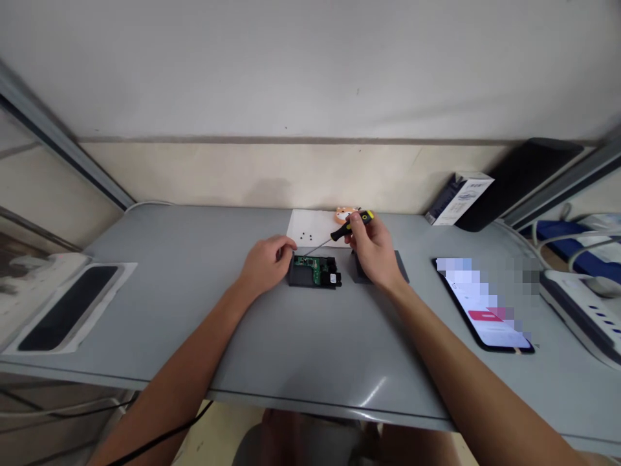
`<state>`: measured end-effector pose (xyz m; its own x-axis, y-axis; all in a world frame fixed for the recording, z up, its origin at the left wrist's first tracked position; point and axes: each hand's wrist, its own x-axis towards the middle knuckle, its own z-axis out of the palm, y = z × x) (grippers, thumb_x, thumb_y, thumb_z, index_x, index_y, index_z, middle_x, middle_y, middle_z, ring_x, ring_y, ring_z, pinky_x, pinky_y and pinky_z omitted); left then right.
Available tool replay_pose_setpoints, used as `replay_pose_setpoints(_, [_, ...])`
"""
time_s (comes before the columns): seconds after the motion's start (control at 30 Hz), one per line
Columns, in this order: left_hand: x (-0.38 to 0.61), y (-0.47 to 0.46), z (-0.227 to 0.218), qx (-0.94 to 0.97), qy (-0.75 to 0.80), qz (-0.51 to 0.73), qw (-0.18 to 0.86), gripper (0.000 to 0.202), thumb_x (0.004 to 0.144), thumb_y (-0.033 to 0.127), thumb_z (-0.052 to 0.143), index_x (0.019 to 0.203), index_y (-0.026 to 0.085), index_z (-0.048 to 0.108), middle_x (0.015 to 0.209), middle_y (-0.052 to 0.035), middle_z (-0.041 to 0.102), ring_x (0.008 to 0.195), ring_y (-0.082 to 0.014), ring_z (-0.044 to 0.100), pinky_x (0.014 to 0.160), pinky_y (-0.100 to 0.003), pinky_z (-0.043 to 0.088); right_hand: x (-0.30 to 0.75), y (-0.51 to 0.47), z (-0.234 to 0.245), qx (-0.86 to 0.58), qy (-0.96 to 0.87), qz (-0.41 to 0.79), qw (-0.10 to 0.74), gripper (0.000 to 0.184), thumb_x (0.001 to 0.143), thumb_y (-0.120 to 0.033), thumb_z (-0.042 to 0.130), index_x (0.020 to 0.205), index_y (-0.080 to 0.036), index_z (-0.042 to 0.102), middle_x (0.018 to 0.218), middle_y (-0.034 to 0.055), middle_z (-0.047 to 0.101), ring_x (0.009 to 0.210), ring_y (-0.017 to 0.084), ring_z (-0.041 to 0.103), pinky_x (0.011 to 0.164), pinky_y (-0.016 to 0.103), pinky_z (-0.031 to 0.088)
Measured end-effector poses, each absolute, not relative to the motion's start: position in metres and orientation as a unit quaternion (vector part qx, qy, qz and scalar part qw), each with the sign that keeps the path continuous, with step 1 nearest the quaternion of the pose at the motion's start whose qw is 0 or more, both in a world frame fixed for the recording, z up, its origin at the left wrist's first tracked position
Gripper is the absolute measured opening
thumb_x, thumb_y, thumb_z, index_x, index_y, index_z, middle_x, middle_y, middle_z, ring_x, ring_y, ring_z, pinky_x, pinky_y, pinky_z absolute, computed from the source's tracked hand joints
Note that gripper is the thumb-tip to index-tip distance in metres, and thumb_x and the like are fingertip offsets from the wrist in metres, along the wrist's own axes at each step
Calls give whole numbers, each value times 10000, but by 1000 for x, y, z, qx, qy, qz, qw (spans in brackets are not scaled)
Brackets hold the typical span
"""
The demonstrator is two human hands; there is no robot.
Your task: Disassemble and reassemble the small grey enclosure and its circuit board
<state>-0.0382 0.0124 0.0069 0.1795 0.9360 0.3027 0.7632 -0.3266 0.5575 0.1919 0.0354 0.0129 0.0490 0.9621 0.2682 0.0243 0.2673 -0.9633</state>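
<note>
A screwdriver (352,224) with a black and yellow handle is in my right hand (372,249), its fingers closed around the handle. Its thin shaft slants down and left, with the tip at the top left of a green circuit board (315,264) in an open black device case (301,278). My left hand (266,264) has its fingers curled against the case's left edge, holding it. A dark flat cover (400,266) lies partly hidden under my right hand. Several tiny black screws (306,237) lie on a white sheet of paper (297,223) just behind the case.
An orange and white small item (342,213) sits behind the screwdriver. To the right are a lit phone (478,307), a power strip (579,304), a carton (458,199) and a black cylinder (524,181). A dark phone-shaped slab (63,307) lies left on the grey table (291,349).
</note>
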Motion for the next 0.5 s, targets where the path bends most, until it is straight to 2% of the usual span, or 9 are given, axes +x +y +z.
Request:
replay_pose_setpoints(0.2, [-35,9,6,764,559,287,148,274,945,198,472,962,226,743,902,-16,788,827,-211,716,758,-343,531,189,34,12,-433,-566,405,573,489,917,-706,622,1024,-229,628,845,-11,608,686,124,554,719,314,485])
replay_pose_setpoints(0.5, [-34,8,9,773,554,254,176,296,932,166,460,973,218,749,1024,-29,803,924,-215,724,867,-344,537,189,34,12,-431,-577,402,566,493,905,-703,633,1001,-220,608,822,-13,583,673,124,547,722,325,493])
